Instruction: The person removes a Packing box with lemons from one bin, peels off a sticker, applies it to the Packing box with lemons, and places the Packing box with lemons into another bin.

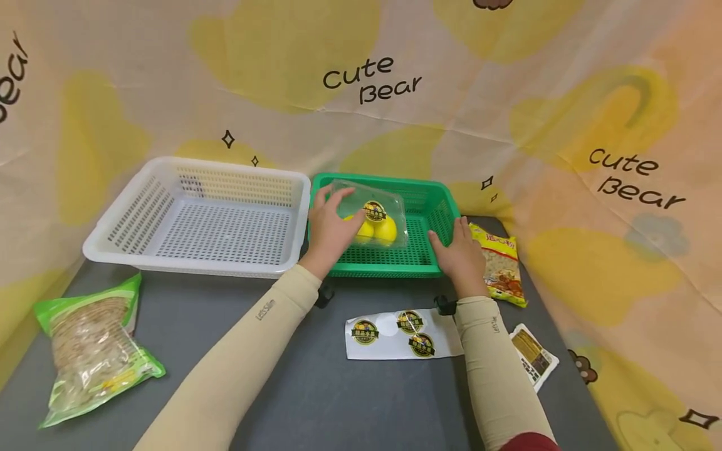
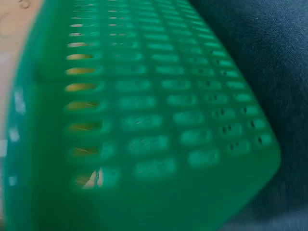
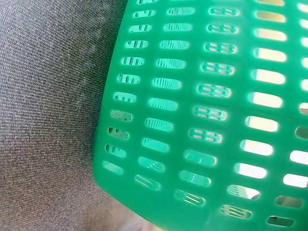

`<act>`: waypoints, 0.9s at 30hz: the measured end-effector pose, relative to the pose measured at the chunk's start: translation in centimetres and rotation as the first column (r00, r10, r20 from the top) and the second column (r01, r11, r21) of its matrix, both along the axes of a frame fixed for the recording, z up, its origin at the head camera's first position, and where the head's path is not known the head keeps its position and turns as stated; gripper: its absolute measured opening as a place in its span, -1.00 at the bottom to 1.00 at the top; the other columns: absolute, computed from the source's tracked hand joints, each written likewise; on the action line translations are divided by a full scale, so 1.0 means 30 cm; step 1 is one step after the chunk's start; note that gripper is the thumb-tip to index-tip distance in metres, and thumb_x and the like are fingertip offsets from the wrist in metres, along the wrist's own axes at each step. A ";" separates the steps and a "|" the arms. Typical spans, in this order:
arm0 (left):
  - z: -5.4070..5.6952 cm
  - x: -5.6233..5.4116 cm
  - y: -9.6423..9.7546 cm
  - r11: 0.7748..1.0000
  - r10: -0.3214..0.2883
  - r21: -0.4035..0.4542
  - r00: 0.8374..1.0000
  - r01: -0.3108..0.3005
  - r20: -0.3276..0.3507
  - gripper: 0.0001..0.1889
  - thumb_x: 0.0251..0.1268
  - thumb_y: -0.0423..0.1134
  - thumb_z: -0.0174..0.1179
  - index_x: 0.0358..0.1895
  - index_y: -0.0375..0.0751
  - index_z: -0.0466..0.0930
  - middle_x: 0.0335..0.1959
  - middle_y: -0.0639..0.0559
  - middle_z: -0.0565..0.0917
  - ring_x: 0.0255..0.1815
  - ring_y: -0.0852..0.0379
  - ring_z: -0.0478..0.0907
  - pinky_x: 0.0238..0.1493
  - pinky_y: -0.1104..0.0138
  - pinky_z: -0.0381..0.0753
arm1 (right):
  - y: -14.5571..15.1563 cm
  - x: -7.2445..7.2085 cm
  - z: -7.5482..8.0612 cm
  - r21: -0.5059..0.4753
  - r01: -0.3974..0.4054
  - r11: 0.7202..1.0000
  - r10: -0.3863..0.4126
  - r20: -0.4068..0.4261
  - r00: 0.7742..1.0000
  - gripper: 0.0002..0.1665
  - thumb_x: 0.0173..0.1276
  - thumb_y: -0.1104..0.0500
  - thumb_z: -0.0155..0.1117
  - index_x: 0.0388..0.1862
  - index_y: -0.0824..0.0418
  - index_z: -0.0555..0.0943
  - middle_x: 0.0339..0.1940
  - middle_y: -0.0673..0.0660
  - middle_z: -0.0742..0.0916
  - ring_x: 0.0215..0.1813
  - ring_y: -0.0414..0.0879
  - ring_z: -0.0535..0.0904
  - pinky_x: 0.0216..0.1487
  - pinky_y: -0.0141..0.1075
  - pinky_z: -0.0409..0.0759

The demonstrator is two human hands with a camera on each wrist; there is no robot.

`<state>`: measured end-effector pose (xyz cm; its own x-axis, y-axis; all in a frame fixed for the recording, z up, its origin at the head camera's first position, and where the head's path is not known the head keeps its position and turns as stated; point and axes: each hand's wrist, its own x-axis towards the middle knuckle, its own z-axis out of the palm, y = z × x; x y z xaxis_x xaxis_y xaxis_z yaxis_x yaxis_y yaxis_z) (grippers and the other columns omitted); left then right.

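Note:
A clear plastic box [image 1: 397,203] with yellow round fruit [image 1: 386,230] inside bears a round black-and-gold sticker [image 1: 374,211]. My left hand [image 1: 329,232] holds this box by its left side, tilted, within the green basket [image 1: 389,272]. At the basket's right end, my right hand [image 1: 464,263] grips the rim, thumb on the inner side and fingers outside. Both wrist views are filled by the slotted wall of the green basket, seen close up, and neither shows the fingers.
Left of the green basket stands a white basket [image 1: 194,264]. A green-edged bag of round noodles [image 1: 93,341] lies front left. A sticker sheet [image 1: 389,351] lies in front. To the right are a yellow-red packet [image 1: 502,266] and a white-brown packet [image 1: 533,357]. Printed fabric [image 1: 361,131] hangs behind.

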<state>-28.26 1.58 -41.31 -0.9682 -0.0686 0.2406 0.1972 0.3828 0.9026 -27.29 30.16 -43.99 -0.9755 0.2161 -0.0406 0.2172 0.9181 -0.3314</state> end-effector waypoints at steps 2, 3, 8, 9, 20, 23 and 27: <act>-0.015 -0.016 0.023 1.000 -0.013 -0.023 1.000 0.013 0.020 -0.49 0.42 -0.05 0.36 0.41 0.06 0.61 0.65 -0.07 0.19 0.54 -0.41 0.14 0.33 -0.20 0.38 | -0.002 0.002 -0.003 -0.001 0.000 1.000 0.000 0.004 1.000 0.18 0.58 -0.54 -0.24 0.79 0.21 -0.20 0.80 0.21 -0.09 0.62 0.54 0.05 0.50 0.42 0.12; -0.024 -0.023 0.035 0.999 -0.018 -0.034 0.999 0.019 0.031 -0.49 0.43 -0.05 0.36 0.41 0.06 0.61 0.65 -0.08 0.18 0.52 -0.41 0.16 0.32 -0.19 0.39 | -0.003 0.002 -0.004 0.000 -0.001 1.000 0.001 0.007 1.000 0.18 0.58 -0.54 -0.24 0.79 0.21 -0.20 0.80 0.21 -0.09 0.62 0.54 0.05 0.50 0.42 0.12; -0.064 -0.043 0.080 0.998 -0.046 -0.048 0.995 0.050 0.092 -0.49 0.47 -0.06 0.34 0.45 0.07 0.58 0.64 -0.11 0.16 0.47 -0.37 0.19 0.22 -0.12 0.48 | -0.011 0.010 -0.001 -0.004 -0.002 1.000 0.002 0.007 1.000 0.17 0.58 -0.54 -0.24 0.79 0.21 -0.19 0.80 0.20 -0.10 0.63 0.54 0.05 0.49 0.43 0.13; -0.070 -0.046 0.083 0.997 -0.049 -0.050 0.993 0.054 0.110 -0.48 0.47 -0.05 0.35 0.45 0.07 0.57 0.64 -0.12 0.16 0.48 -0.37 0.18 0.22 -0.11 0.49 | -0.013 0.010 -0.001 -0.007 -0.003 1.000 0.003 0.007 1.000 0.17 0.58 -0.54 -0.23 0.79 0.20 -0.19 0.80 0.19 -0.10 0.63 0.53 0.05 0.49 0.43 0.13; -0.082 -0.059 0.087 0.993 -0.086 -0.058 0.953 0.108 0.290 -0.36 0.50 -0.12 0.38 0.54 -0.07 0.38 0.53 -0.29 0.16 0.26 -0.29 0.36 0.08 0.00 0.56 | -0.013 0.010 0.003 -0.019 0.018 1.000 -0.018 0.000 1.000 0.15 0.58 -0.52 -0.15 0.80 0.17 -0.16 0.80 0.15 -0.09 0.63 0.51 0.06 0.48 0.42 0.15; -0.081 -0.066 0.089 0.991 -0.091 -0.061 0.943 0.116 0.319 -0.36 0.52 -0.14 0.35 0.56 -0.07 0.33 0.52 -0.32 0.15 -0.01 -0.21 0.51 -0.10 0.08 0.57 | -0.011 0.007 0.003 -0.019 0.017 1.000 -0.017 -0.009 1.000 0.15 0.58 -0.51 -0.14 0.80 0.17 -0.15 0.80 0.16 -0.08 0.63 0.52 0.07 0.47 0.43 0.15; -0.082 -0.076 0.095 0.987 -0.084 -0.100 0.926 0.129 0.367 -0.36 0.55 -0.15 0.32 0.58 -0.09 0.30 0.53 -0.39 0.15 -0.21 -0.18 0.56 -0.20 0.12 0.56 | -0.009 0.006 0.003 -0.019 0.013 1.000 -0.014 -0.023 1.000 0.13 0.60 -0.49 -0.13 0.79 0.18 -0.14 0.80 0.18 -0.07 0.63 0.52 0.07 0.47 0.44 0.15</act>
<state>-30.53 4.41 -43.76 -0.9909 0.0470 -0.1263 -0.0876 0.4875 0.8687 -27.11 29.90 -43.88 -0.9733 0.2285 -0.0226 0.2216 0.9087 -0.3539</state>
